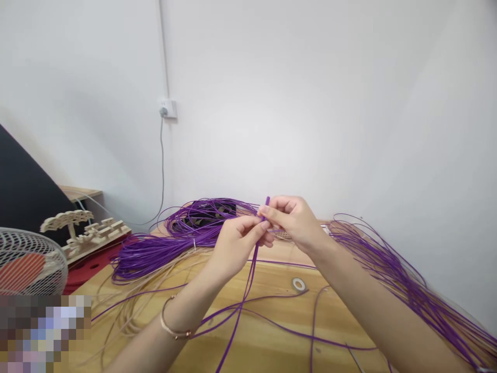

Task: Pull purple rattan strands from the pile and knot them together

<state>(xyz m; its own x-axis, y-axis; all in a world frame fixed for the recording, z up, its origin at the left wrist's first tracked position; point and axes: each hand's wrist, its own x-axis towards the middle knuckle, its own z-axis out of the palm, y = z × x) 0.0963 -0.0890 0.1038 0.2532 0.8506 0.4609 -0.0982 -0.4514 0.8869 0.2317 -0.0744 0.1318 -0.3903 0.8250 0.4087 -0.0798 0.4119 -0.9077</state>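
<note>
My left hand (236, 241) and my right hand (293, 220) meet above the wooden table (279, 311). Both pinch a few thin purple strips (248, 282) held together. The strips' short ends stick up above my fingers, and the long ends hang down to the table and trail toward me. A thin bracelet circles my left wrist. Behind my hands lies a large bundle of purple strips (163, 248), tied with a pale band. More purple strips (399, 280) fan out along the right side of the table.
Pale tan strips (128, 305) lie loose at the table's left. A small tape ring (298, 284) sits near the middle. A fan (27, 261) and a wooden model (83, 230) stand at left. A cable hangs from a wall socket (167, 109).
</note>
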